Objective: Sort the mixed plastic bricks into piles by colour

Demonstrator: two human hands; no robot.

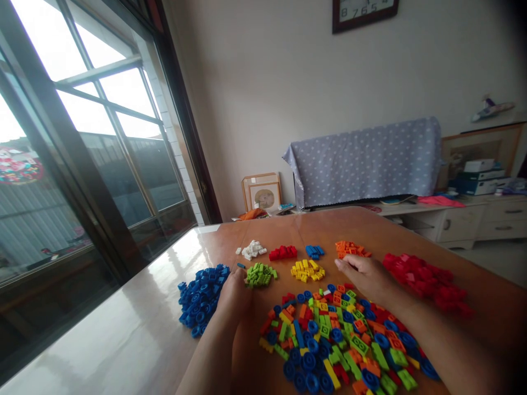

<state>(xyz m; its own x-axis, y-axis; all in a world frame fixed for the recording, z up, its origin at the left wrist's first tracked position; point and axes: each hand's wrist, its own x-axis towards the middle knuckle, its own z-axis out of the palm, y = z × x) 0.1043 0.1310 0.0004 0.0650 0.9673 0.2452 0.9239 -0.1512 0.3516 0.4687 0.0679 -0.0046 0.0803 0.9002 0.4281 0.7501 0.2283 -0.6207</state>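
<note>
Left hand (pixel 236 286) between blue brick pile (pixel 203 296) and green brick pile (pixel 260 275).

On the table (pixel 123 334), brick piles (pixel 308 270) lie left, right and behind a mixed heap (pixel 337 336).

Daylight blazes white through the window (pixel 121 89) left of the left hand (pixel 235 286), glare washing the desk (pixel 135 307) nearby; past the right hand (pixel 362 272), the upper corner blurs dark.
</note>
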